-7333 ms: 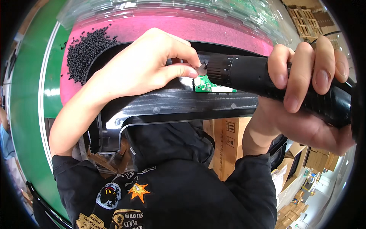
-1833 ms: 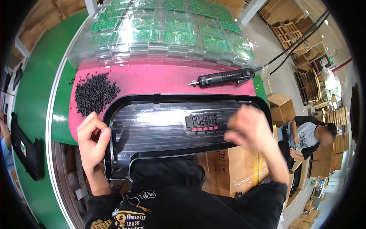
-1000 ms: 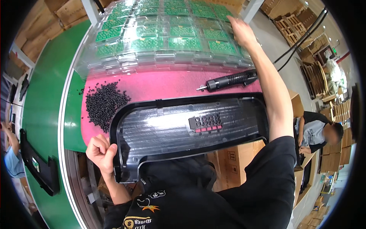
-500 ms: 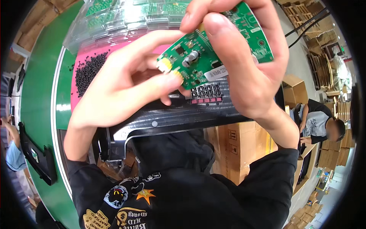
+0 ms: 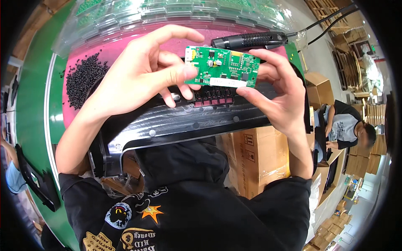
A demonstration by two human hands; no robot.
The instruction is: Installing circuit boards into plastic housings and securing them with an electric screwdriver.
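A green circuit board (image 5: 224, 69) with a white label strip and small cylindrical parts is held level between both hands. My left hand (image 5: 144, 71) pinches its left end by the connectors, thumb on the face, with the index finger raised free. The right end sits between the thumb and fingers of my right hand (image 5: 278, 85). Just below the board lies a long glossy black plastic housing (image 5: 180, 125) with a row of small rectangular openings, partly hidden by the board and my left hand.
Behind the board a black electric screwdriver (image 5: 251, 40) with a cable lies on the pink mat (image 5: 125, 49). A heap of small black screws (image 5: 85, 79) is at left. Stacked clear trays (image 5: 167, 16) hold more boards. A cardboard box (image 5: 259, 159) stands near right; a person (image 5: 345, 127) sits beyond.
The board has moved down and away from me, turning from a tilt to level. My right hand has shifted its grip to the board's right end. The screwdriver is now uncovered.
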